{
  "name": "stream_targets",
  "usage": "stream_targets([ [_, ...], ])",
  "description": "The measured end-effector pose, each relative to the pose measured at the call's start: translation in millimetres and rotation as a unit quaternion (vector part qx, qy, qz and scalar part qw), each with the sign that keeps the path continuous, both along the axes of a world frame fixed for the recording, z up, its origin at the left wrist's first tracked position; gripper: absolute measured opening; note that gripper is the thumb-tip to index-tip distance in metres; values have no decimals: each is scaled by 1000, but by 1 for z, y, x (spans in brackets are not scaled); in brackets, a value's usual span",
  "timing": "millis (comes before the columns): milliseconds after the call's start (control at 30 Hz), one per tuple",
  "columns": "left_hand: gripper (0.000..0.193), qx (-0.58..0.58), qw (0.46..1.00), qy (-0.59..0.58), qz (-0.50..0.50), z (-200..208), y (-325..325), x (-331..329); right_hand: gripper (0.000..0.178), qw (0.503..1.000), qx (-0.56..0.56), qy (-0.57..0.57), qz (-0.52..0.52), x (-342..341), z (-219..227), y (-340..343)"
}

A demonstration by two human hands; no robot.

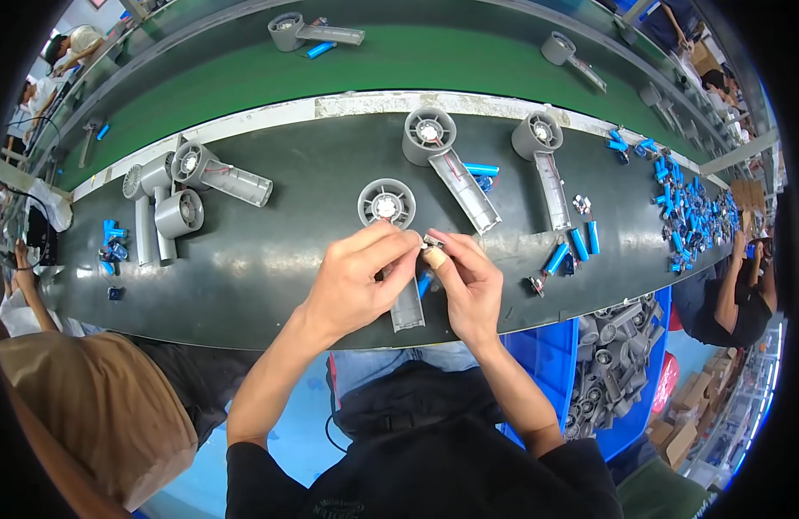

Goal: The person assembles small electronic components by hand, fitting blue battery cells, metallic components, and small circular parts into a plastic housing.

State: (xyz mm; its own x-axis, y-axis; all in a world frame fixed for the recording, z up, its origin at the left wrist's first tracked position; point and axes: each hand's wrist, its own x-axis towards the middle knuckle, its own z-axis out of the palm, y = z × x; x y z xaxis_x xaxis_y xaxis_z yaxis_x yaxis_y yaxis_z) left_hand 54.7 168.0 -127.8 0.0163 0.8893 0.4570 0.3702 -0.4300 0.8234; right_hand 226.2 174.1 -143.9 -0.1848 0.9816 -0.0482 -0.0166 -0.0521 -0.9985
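Note:
In front of me on the dark table lies a grey fan housing [405, 310] with a round head and an open half-handle pointing towards me. Above that handle my two hands meet, fingertips nearly touching. My right hand [473, 285] pinches a small circuit board [433, 241]; a tan wrap covers one fingertip. My left hand [358, 275] is closed at the board's left edge, its fingertips pressed on something small, perhaps a wire end or plug, that they mostly hide. A blue cylindrical battery [425, 282] shows partly behind my right fingers.
More grey fan housings [462, 192] lie beyond and to the left. Blue batteries with boards [556, 258] sit at right, with a large pile [689, 208] farther right. A blue bin [620, 432] of grey parts stands below the table edge. Behind runs a green conveyor [468, 65]. Other people sit nearby.

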Motion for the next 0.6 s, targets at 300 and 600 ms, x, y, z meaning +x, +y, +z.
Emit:
stream_targets([
  [300,15,35,993,103,38,-4,1,11,30,998,-20,57,-26,-5,3,-4],
  [600,21,87,985,121,83,-14,1,21,27,995,-20,92,-33,-7,3,0],
])
